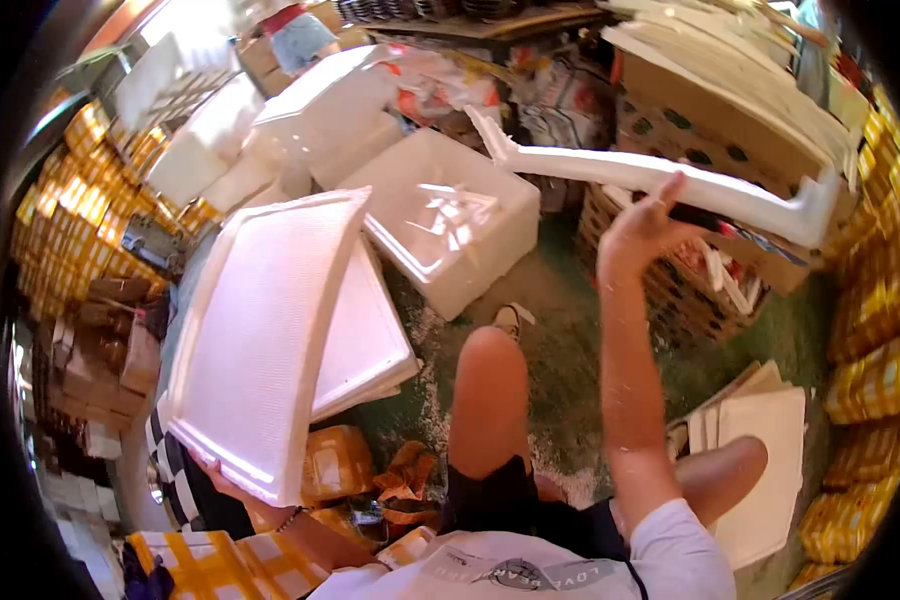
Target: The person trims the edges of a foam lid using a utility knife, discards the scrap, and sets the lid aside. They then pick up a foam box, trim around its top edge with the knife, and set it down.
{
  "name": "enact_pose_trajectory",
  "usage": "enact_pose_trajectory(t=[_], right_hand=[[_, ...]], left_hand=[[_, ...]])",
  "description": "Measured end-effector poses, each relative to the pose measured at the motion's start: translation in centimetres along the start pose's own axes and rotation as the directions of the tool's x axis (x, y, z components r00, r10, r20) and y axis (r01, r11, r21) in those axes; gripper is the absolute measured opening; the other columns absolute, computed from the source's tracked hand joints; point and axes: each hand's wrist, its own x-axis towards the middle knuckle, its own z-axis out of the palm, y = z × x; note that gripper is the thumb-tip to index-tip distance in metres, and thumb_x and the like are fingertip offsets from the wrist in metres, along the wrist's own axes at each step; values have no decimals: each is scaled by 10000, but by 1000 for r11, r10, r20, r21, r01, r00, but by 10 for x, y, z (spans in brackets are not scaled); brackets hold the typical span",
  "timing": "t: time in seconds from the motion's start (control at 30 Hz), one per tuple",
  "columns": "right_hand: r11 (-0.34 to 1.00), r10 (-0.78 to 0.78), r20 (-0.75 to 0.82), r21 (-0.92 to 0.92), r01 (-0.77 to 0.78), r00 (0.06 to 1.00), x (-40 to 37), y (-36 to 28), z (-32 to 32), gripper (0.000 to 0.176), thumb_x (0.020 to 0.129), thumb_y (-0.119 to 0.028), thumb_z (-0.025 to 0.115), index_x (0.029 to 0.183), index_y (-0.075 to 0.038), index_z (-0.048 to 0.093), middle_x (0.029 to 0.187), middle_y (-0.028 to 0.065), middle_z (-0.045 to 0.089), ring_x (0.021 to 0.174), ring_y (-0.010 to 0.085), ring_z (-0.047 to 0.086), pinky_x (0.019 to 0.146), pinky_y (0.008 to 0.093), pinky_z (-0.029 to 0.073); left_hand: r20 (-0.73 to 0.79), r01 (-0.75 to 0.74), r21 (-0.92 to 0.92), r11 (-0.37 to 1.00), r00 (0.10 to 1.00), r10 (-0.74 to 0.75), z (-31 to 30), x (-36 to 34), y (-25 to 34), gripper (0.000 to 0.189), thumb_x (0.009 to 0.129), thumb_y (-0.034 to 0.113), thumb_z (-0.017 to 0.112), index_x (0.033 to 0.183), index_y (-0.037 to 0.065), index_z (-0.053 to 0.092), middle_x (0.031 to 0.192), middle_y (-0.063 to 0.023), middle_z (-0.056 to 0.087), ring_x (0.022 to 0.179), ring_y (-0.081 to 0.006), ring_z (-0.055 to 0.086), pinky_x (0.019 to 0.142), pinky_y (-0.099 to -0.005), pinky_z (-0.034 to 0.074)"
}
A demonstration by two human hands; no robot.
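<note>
Clock directions are read from the middle of the view. The left hand [228, 487], out at eight o'clock, grips a white foam lid [260, 330] by its lower edge; most of the fingers are hidden. The lid stands tilted at nine o'clock, its broad ridged face turned up and its near long side bowed. Partly covered by it, just to its right, are stacked white panels [370, 345].

The right hand [638, 235] is raised at two o'clock, closed around a long foam strip [580, 165], one finger laid up against its face. The strip runs from twelve o'clock to beyond two o'clock, with both ends bent upward. A dark thing with a red part [715, 225] shows just beside this hand, under the strip; whether it is held I cannot tell.

At twelve o'clock an open foam box [520, 220] rests at a slant on the floor, white scraps [457, 215] inside. A brown basket [595, 240] of pale pieces stands at two o'clock, near a big cardboard box [715, 120]. Flat white boards [765, 470] lie at four o'clock, near the person's bent knee. Yellow-checked parcels [865, 290] line three o'clock. At eleven o'clock, far back, stands another person [305, 40].
</note>
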Motion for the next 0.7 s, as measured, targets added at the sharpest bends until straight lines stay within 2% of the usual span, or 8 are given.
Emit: enact_pose_trajectory(t=[0.13,0.2,0.23,0.33,0.4,0.5,0.63,0.7], right_hand=[[964,152,247,-249,-88,957,-33,111,-45,686,947,-187,683,1508,-14,329,1321,203,565,1124,272,602,952,370,495],[580,351,711,-676,455,609,-117,316,-176,683,914,-206,666,1499,-19,365,1212,208,636,1020,288,657,827,366,540],[552,832,456,-728,-407,315,-118,228,-164,627,1018,-153,545,1556,-175,223,1083,83,647,607,141,543,541,305,442],[298,954,274,-902,-312,118,-86,181,-226,441,1014,-109,532,1434,-98,398,1082,120,697,628,148,577,538,332,454],[341,930,284,-902,-266,232,-60,135,-258,321,1027,-104,492,1329,-33,570,915,72,679,682,141,556,646,335,481],[200,937,90,-930,-309,338,-13,91,-281,311,1009,-90,514,1313,-29,537,913,73,672,618,145,499,608,344,453],[336,868,59,-802,-495,493,37,43,-287,310,998,-101,581,1293,-53,499,858,54,640,589,135,478,574,336,425],[442,785,36,-734,-517,619,44,5,-262,168,982,-154,672,1017,-64,535,895,77,654,569,111,477,550,311,435]], left_hand=[[2,12,3,1000,1000,-12,-3,-6,-1,814,834,288,560,1571,8,357,1610,-204,357,1397,-306,464,1132,-448,427],[-4,17,11,1000,1000,-17,-3,-20,-3,816,833,290,560,1571,9,357,1611,-204,355,1399,-306,463,1132,-449,427],[-9,24,14,1000,1000,-24,-3,-23,-4,817,833,291,561,1571,9,357,1612,-204,354,1399,-306,462,1132,-449,427],[0,22,26,999,1000,-22,0,-29,-9,820,832,294,561,1572,9,357,1614,-204,352,1402,-305,459,1133,-451,427],[4,15,27,1000,1000,-15,5,-29,-13,821,831,296,562,1573,9,357,1615,-204,350,1403,-304,458,1133,-452,427],[28,-9,-5,1000,1000,9,19,-25,-20,824,830,299,562,1574,10,357,1617,-204,348,1405,-303,455,1133,-454,427],[79,-71,-68,995,994,76,53,-18,-28,828,829,303,563,1575,10,356,1620,-204,345,1408,-302,452,1133,-456,427],[99,-107,-95,990,988,117,68,-8,-31,830,828,305,564,1576,10,356,1621,-204,343,1410,-302,450,1133,-457,427]])
